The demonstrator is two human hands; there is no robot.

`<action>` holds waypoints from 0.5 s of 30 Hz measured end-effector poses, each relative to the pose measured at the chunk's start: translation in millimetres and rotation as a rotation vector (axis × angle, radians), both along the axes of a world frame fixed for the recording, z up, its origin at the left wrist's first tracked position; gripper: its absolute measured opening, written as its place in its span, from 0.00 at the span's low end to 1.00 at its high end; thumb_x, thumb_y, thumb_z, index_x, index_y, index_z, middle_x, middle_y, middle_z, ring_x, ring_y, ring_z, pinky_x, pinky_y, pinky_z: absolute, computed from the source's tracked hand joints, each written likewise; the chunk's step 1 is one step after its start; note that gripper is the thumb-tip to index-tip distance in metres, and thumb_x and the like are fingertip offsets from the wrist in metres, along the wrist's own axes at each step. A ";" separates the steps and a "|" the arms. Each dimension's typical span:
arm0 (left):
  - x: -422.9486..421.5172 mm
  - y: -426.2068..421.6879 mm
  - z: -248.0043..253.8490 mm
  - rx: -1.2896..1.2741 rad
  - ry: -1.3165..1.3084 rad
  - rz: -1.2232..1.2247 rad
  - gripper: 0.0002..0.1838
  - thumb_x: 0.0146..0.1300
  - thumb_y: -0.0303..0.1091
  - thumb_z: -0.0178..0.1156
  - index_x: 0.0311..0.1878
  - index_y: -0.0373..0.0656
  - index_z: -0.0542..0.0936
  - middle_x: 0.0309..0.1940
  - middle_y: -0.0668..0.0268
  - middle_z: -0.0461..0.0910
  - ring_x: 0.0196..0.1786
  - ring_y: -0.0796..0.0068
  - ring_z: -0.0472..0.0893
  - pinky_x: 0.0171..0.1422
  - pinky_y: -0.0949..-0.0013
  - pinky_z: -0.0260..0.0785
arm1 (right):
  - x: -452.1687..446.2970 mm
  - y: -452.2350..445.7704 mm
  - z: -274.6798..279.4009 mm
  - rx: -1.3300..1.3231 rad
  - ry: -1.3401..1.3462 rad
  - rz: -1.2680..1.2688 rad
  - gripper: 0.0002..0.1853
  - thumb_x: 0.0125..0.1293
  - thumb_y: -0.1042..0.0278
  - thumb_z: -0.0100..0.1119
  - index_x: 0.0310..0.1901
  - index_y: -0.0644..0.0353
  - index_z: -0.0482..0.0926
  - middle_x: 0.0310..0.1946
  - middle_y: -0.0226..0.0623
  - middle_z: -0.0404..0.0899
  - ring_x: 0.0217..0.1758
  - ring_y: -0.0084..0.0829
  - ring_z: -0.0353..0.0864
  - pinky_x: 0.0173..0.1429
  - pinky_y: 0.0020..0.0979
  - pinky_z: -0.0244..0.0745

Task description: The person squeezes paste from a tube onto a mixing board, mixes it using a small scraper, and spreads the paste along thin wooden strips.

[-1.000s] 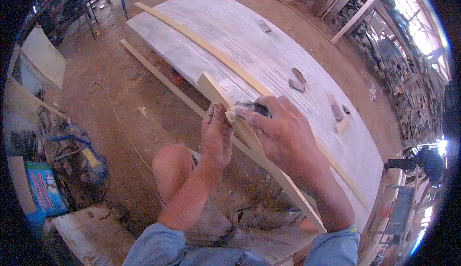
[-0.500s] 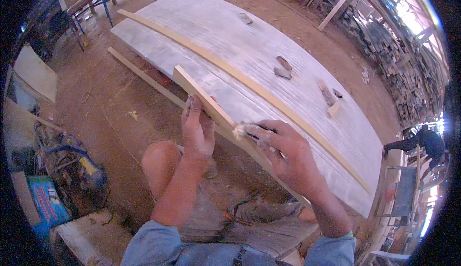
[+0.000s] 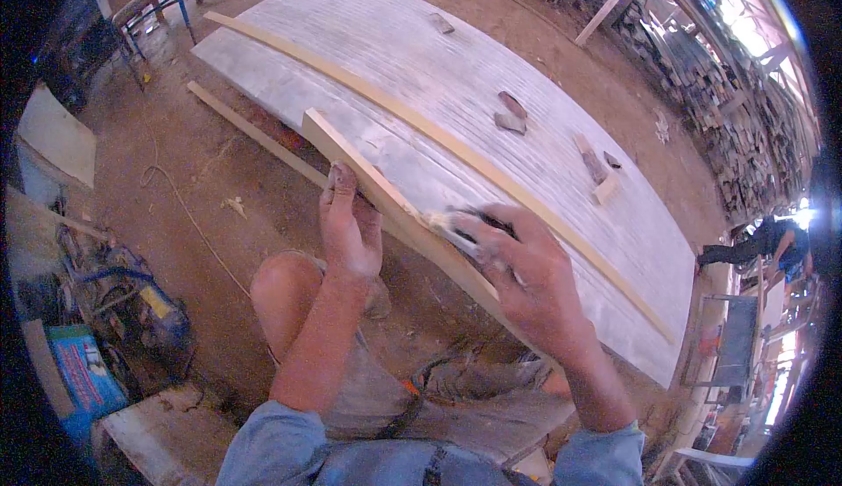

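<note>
A long pale wooden strip (image 3: 373,185) slants across the middle, its upper end raised over the edge of a whitish ribbed board (image 3: 421,91). My left hand (image 3: 351,232) grips the strip near that end, thumb up along its side. My right hand (image 3: 526,267) is closed round a dark tool smeared with white, against the strip's upper edge. Pale, fluffy material shows at the tool's tip. Beyond my hands a second wooden strip (image 3: 456,160) lies along the board.
Several small blocks, one of them grey (image 3: 510,123), rest on the board. Another long strip (image 3: 254,136) lies left of it. A machine (image 3: 140,302) and a blue box (image 3: 88,372) are at left. Stacked wood (image 3: 745,126) and a person (image 3: 776,245) are at right.
My left hand and the strip appear further left and slightly higher in view. My right hand has moved down along the strip, away from my left hand, still holding the tool.
</note>
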State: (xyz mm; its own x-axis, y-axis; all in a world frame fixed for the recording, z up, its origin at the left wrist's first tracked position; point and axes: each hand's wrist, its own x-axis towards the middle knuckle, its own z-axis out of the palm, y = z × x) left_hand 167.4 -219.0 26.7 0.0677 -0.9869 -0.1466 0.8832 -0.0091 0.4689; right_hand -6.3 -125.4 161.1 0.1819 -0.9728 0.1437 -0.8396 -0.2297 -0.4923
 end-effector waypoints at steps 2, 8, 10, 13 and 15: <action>3.7 -2.1 -11.0 -0.043 -0.050 -0.047 0.20 0.73 0.47 0.59 0.58 0.43 0.74 0.49 0.69 0.80 0.51 0.76 0.80 0.55 0.71 0.76 | 11.8 -11.3 -0.2 -0.175 0.196 0.138 0.22 0.62 0.71 0.57 0.59 0.48 0.79 0.55 0.44 0.74 0.57 0.49 0.74 0.60 0.45 0.73; 1.9 -3.4 -10.6 0.107 -0.010 -0.031 0.21 0.73 0.47 0.58 0.60 0.43 0.73 0.51 0.68 0.79 0.53 0.75 0.79 0.58 0.68 0.74 | 14.3 -22.2 -2.8 -0.197 0.321 0.257 0.23 0.61 0.71 0.57 0.59 0.45 0.79 0.52 0.45 0.73 0.53 0.50 0.74 0.55 0.47 0.75; 1.0 -4.5 -10.8 0.087 -0.001 -0.033 0.21 0.73 0.47 0.59 0.60 0.43 0.74 0.50 0.69 0.80 0.53 0.75 0.79 0.58 0.68 0.74 | 9.7 -15.0 2.0 -0.130 0.322 0.255 0.23 0.61 0.72 0.57 0.59 0.45 0.79 0.53 0.45 0.74 0.53 0.50 0.74 0.55 0.47 0.75; -1.8 -3.4 -5.5 0.065 -0.058 -0.021 0.20 0.73 0.51 0.56 0.56 0.45 0.75 0.45 0.69 0.80 0.49 0.73 0.80 0.56 0.67 0.74 | 1.9 -2.1 6.7 -0.041 0.343 0.232 0.23 0.62 0.72 0.56 0.59 0.44 0.79 0.53 0.45 0.74 0.54 0.51 0.74 0.55 0.48 0.75; -2.8 -4.1 -5.4 0.068 -0.131 0.004 0.21 0.73 0.55 0.54 0.51 0.47 0.77 0.41 0.67 0.80 0.46 0.70 0.80 0.53 0.65 0.75 | -5.9 3.9 4.1 -0.018 0.357 0.225 0.23 0.62 0.72 0.56 0.59 0.44 0.79 0.53 0.46 0.74 0.54 0.51 0.74 0.55 0.48 0.75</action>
State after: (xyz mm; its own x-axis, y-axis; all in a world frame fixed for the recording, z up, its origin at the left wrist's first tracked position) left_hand 164.6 -223.1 21.4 0.0948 -0.9747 -0.2025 0.8149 -0.0409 0.5782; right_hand -12.2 -121.5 165.2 0.4309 -0.9010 0.0492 -0.8847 -0.4326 -0.1736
